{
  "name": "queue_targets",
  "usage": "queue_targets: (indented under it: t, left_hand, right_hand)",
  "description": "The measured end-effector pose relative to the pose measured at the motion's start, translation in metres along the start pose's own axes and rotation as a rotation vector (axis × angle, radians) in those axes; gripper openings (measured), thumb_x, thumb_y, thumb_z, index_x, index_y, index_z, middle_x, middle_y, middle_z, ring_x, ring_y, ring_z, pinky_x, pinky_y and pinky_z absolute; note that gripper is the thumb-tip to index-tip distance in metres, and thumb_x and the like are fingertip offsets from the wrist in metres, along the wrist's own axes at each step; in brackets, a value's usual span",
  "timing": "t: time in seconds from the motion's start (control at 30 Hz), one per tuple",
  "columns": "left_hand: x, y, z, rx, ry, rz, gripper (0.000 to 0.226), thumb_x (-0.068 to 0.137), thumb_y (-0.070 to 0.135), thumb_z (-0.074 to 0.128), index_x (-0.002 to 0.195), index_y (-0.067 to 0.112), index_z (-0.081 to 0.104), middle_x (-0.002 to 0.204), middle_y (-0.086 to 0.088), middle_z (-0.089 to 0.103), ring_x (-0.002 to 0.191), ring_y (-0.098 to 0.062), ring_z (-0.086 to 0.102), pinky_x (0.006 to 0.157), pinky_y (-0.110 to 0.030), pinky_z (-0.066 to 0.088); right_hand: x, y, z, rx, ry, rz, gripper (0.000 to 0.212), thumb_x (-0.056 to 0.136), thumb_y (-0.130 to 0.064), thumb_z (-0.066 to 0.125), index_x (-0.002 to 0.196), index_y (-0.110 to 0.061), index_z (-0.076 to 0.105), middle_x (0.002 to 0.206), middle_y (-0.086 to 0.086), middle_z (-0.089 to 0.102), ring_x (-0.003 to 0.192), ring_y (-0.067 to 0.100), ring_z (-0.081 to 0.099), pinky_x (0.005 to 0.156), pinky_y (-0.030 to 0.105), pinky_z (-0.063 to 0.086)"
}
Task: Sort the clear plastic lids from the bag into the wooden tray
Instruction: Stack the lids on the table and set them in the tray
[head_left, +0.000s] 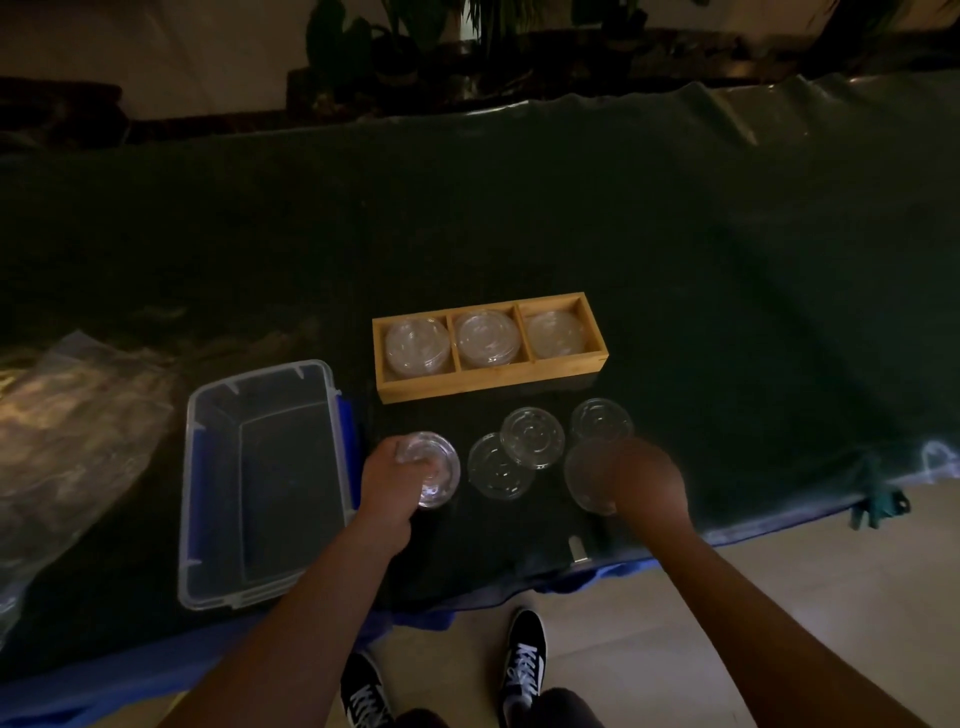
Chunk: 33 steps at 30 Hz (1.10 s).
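A wooden tray (488, 387) with three compartments lies on the dark table, and each compartment holds a stack of clear plastic lids (417, 345). In front of the tray, three loose clear lids (532, 437) rest on the cloth; two of them overlap. My left hand (387, 480) grips a small stack of clear lids (439, 467) just right of the plastic bin. My right hand (647, 483) holds another clear lid (584, 475) at the right, low over the table.
A clear plastic bin (262, 483) with blue latches stands at the left, nothing in it. A crumpled clear plastic bag (67, 431) lies at the far left. The table's front edge runs close to my feet. Plants stand behind the table.
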<state>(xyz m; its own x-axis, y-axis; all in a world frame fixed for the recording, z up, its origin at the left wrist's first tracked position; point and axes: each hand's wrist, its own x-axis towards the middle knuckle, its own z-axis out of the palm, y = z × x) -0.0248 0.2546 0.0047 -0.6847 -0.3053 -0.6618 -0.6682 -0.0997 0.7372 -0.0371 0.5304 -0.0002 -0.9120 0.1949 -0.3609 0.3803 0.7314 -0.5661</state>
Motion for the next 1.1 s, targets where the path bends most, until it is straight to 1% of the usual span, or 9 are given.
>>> queue_targets:
  t: [0.13,0.3,0.37,0.5,0.57,0.73,0.9,1.0,1.1]
  left_hand:
    - [-0.005,0.001,-0.008,-0.133,-0.006,-0.096,0.042,0.090,0.014,0.074,0.128,0.026,0.060,0.132,-0.010,0.060,0.116,-0.032,0.062,0.101,-0.054,0.052]
    - [-0.013,-0.003,-0.016,-0.248,0.015,-0.119,0.030,0.092,0.013,0.070,0.116,0.030,0.062,0.132,-0.012,0.061,0.119,-0.033,0.062,0.106,-0.057,0.050]
    - [-0.013,-0.002,-0.018,-0.257,0.005,-0.119,0.031,0.090,0.012,0.072,0.115,0.029,0.061,0.132,-0.012,0.061,0.121,-0.034,0.062,0.106,-0.057,0.050]
    - [-0.017,0.001,-0.020,-0.401,-0.052,-0.177,0.031,0.095,0.009,0.065,0.123,0.023,0.062,0.122,-0.013,0.066,0.107,-0.032,0.069,0.080,-0.046,0.059]
    - [-0.018,0.002,-0.020,-0.410,-0.060,-0.153,0.035,0.096,0.009,0.064,0.129,0.020,0.061,0.124,-0.013,0.066,0.109,-0.031,0.068,0.082,-0.046,0.059]
    - [-0.020,0.008,-0.017,-0.427,-0.077,-0.162,0.038,0.096,0.007,0.063,0.132,0.019,0.059,0.124,-0.013,0.065,0.108,-0.032,0.067,0.079,-0.047,0.058]
    - [-0.020,0.010,-0.019,-0.421,-0.085,-0.163,0.041,0.096,0.007,0.064,0.135,0.018,0.058,0.128,-0.015,0.064,0.111,-0.033,0.067,0.086,-0.049,0.058]
    - [-0.019,0.009,-0.021,-0.421,-0.082,-0.175,0.040,0.095,0.007,0.064,0.134,0.017,0.058,0.127,-0.016,0.065,0.110,-0.034,0.068,0.085,-0.049,0.058]
    - [-0.017,0.008,-0.023,-0.420,-0.064,-0.180,0.034,0.095,0.007,0.065,0.126,0.019,0.061,0.124,-0.015,0.067,0.107,-0.033,0.069,0.082,-0.049,0.059]
  right_hand:
    - [0.013,-0.033,0.011,0.118,-0.046,-0.107,0.017,0.087,-0.021,0.072,0.098,-0.030,0.062,0.089,-0.011,0.066,0.079,0.001,0.064,0.062,0.016,0.045]
    - [0.054,-0.068,0.040,-0.352,-0.120,-0.296,0.029,0.085,-0.018,0.072,0.112,-0.022,0.062,0.111,0.002,0.064,0.099,0.018,0.065,0.091,0.037,0.054]
    - [0.062,-0.069,0.046,-0.409,-0.151,-0.283,0.039,0.083,-0.021,0.074,0.118,-0.022,0.058,0.119,0.005,0.061,0.106,0.021,0.062,0.094,0.040,0.052]
    - [0.070,-0.063,0.046,-0.450,-0.112,-0.336,0.046,0.078,-0.032,0.078,0.118,-0.023,0.058,0.124,0.004,0.055,0.117,0.023,0.052,0.099,0.040,0.045]
    - [0.072,-0.061,0.043,-0.468,-0.094,-0.366,0.044,0.078,-0.035,0.079,0.115,-0.022,0.058,0.120,0.002,0.057,0.116,0.022,0.051,0.102,0.038,0.041]
    - [0.059,-0.060,0.032,-0.195,-0.102,-0.236,0.038,0.080,-0.013,0.078,0.108,-0.023,0.055,0.118,0.000,0.055,0.102,0.014,0.055,0.091,0.031,0.047]
    - [0.045,-0.062,0.033,0.219,-0.198,-0.158,0.056,0.078,-0.005,0.079,0.125,-0.026,0.056,0.103,-0.012,0.058,0.093,0.005,0.056,0.070,0.018,0.047]
    - [0.041,-0.071,0.056,0.029,-0.247,-0.206,0.043,0.081,-0.012,0.078,0.119,-0.026,0.063,0.109,-0.009,0.062,0.102,0.009,0.060,0.083,0.022,0.047]
    - [0.041,-0.074,0.073,-0.290,-0.145,-0.332,0.025,0.083,-0.023,0.076,0.106,-0.024,0.066,0.105,-0.005,0.065,0.098,0.011,0.062,0.089,0.025,0.047]
